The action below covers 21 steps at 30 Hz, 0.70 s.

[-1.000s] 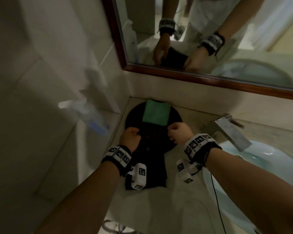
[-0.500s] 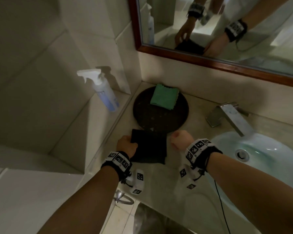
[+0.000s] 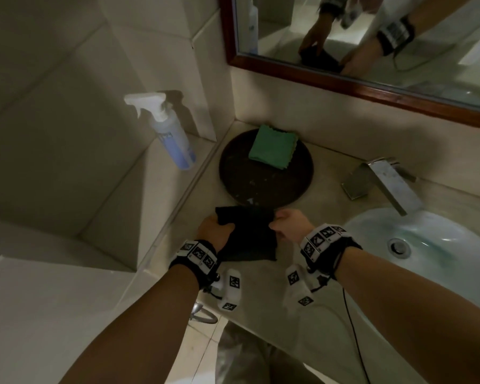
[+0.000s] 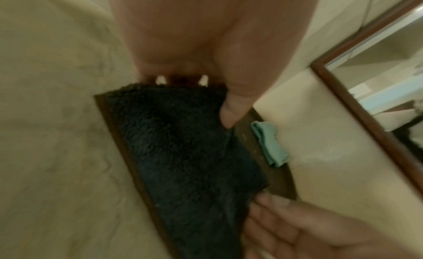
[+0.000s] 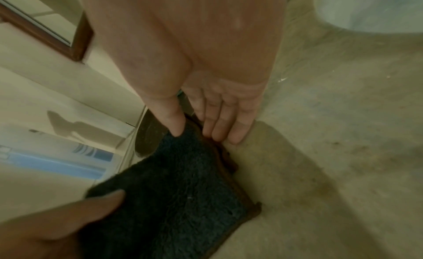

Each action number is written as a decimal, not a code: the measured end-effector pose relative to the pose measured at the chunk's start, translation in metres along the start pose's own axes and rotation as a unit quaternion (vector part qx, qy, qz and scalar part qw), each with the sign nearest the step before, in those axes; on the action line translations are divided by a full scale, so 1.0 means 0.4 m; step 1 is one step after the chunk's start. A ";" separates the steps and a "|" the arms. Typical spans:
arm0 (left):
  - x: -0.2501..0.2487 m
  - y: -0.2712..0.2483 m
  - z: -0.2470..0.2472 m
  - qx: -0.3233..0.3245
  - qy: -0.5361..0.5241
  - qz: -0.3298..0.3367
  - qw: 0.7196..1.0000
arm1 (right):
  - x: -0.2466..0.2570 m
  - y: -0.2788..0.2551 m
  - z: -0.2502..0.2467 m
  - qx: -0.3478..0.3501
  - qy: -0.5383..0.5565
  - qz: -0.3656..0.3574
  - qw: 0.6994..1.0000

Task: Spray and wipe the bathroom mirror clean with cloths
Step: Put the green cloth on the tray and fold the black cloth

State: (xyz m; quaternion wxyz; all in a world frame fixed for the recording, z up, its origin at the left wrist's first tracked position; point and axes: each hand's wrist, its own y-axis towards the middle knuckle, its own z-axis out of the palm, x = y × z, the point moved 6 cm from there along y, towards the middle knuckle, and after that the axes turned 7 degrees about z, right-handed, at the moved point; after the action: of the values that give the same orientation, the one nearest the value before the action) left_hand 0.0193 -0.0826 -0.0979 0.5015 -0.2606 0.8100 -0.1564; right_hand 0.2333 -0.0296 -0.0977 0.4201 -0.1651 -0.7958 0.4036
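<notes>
A black fluffy cloth (image 3: pixel 247 236) hangs just above the counter between my two hands. My left hand (image 3: pixel 219 225) grips its left edge, the thumb (image 4: pixel 231 109) lying on top of the cloth (image 4: pixel 183 145). My right hand (image 3: pixel 275 223) pinches the right edge of the cloth (image 5: pixel 183 190) between thumb (image 5: pixel 176 125) and fingers (image 5: pixel 224 131). A folded green cloth (image 3: pixel 273 146) lies on a dark round tray (image 3: pixel 250 187) behind. A white-headed spray bottle (image 3: pixel 169 134) of blue liquid stands on the tiled ledge at the left. The wood-framed mirror (image 3: pixel 344 29) hangs above and reflects both hands.
A square metal faucet (image 3: pixel 383 178) stands over the pale round basin (image 3: pixel 432 261) at the right. The counter (image 3: pixel 261 295) runs between the tiled ledge (image 3: pixel 155 200) and the basin. A black cable hangs from my right wrist.
The black cloth has come off the tray to the counter's front. My right hand, a fist beside it half a second ago, now pinches its right edge.
</notes>
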 end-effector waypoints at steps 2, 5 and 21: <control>-0.035 -0.018 0.001 0.027 -0.037 0.028 0.999 | -0.002 -0.001 0.001 0.005 0.020 0.006 1.000; -0.096 -0.036 -0.012 0.064 -0.048 0.061 0.995 | -0.003 -0.008 0.002 0.009 0.066 0.019 0.998; -0.360 0.111 -0.024 0.116 -0.015 0.112 0.987 | 0.118 0.019 -0.160 -0.085 0.200 -0.010 0.976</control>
State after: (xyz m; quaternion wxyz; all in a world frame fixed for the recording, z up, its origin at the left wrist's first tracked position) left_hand 0.0509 0.0371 -0.0112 0.5552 -0.1104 0.8025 -0.1883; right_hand 0.2562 0.0358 -0.0578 0.5587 -0.2698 -0.7290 0.2893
